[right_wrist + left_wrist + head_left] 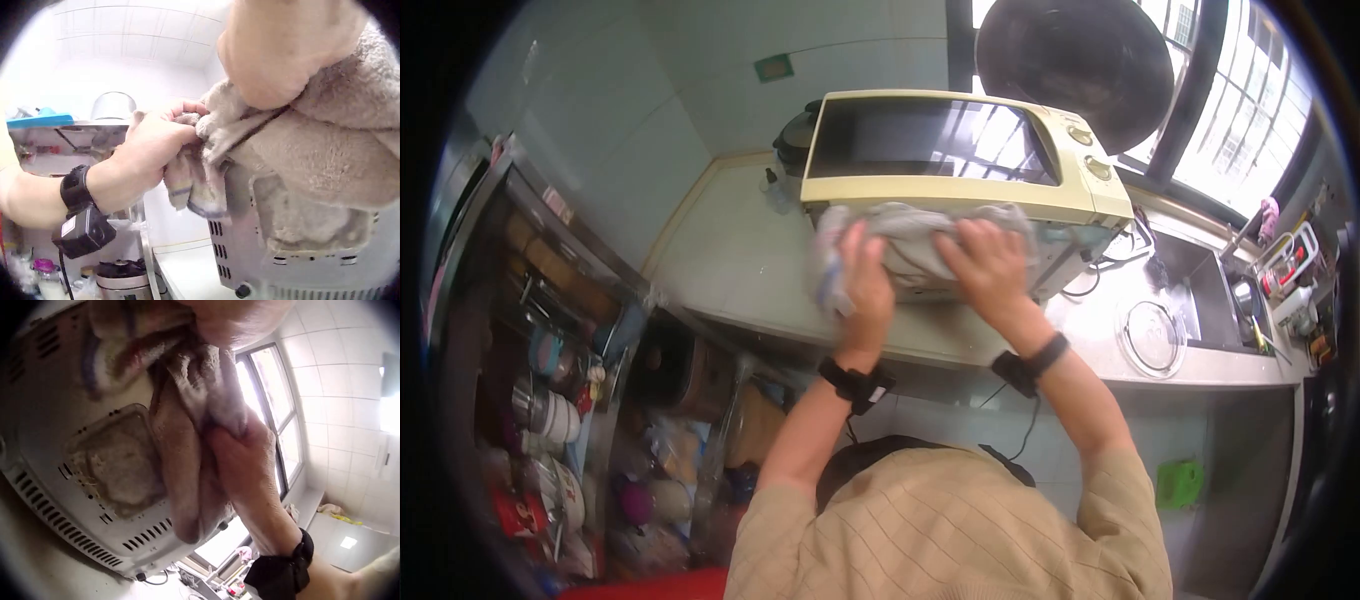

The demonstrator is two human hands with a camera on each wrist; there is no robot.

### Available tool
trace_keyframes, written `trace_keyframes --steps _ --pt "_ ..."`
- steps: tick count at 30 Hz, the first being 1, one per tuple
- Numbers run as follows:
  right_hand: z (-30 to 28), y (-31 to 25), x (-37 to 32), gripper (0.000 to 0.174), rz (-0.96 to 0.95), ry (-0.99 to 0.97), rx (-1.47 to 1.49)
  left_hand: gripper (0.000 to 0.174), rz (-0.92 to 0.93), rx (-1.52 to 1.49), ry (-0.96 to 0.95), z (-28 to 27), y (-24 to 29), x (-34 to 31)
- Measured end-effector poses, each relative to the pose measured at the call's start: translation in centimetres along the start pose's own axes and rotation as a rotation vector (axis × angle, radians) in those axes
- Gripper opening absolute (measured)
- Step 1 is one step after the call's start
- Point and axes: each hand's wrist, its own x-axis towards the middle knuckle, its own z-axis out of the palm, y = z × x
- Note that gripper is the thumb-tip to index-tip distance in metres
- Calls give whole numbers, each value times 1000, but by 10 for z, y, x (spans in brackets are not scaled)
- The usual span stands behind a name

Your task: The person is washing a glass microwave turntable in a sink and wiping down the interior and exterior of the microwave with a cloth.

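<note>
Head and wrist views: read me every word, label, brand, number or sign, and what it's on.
No text is readable.
White label on the left wrist's black device: too small.
Any marks by the dials on the cream oven: too small.
Green wall patch: too blurred.

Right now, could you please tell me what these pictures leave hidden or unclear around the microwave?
- Inside of the microwave: head view, hidden by its dark door.
- Left hand: head view, motion-blurred.
- Part of the underside: right wrist view, behind the cloth.
- Pan: head view, top cut by edge.
</note>
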Motion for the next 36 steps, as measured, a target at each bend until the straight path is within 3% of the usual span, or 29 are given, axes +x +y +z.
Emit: trace_keyframes --steps 4,6,8,10,16,19,21,24,26,27,29,30,32,36 --pt "-1 22 -10 27 44 -62 -22 32 -24 123 -22 9 9 11" --pt "-15 43 -22 32 155 -8 -28 26 103 137 -186 14 33 15" --pt "-32 66 -43 34 305 -2 -48 17 185 -12 -254 36 53 9" --pt "-38 86 -64 36 435 -42 -98 21 245 -168 -277 62 73 2" --pt "-21 47 -48 35 581 55 -53 25 189 -253 -282 37 55 8" --pt "-10 7 -24 39 415 54 60 25 103 -129 -220 13 25 1" --pt "3 -19 -4 41 309 50 147 28 42 -98 -13 -1 3 -2" --pt "20 -55 20 41 175 24 279 25 -20 -79 80 -21 -21 -17" --pt "30 -72 30 37 102 68 329 30 -368 -257 334 -29 -30 -21" --pt "33 -78 33 37 111 64 322 30 -369 -263 324 -26 -32 -21" --pt "36 -87 36 33 -8 41 292 34 -611 -481 447 -19 -31 -22" --pt "41 -87 30 33 -14 33 300 34 -621 -475 452 -11 -32 -31" --pt "53 -80 10 32 -100 -223 268 43 -495 -145 31 14 -38 -62" --pt "45 -66 -11 35 -329 -379 292 36 -621 -301 41 37 -29 -107"
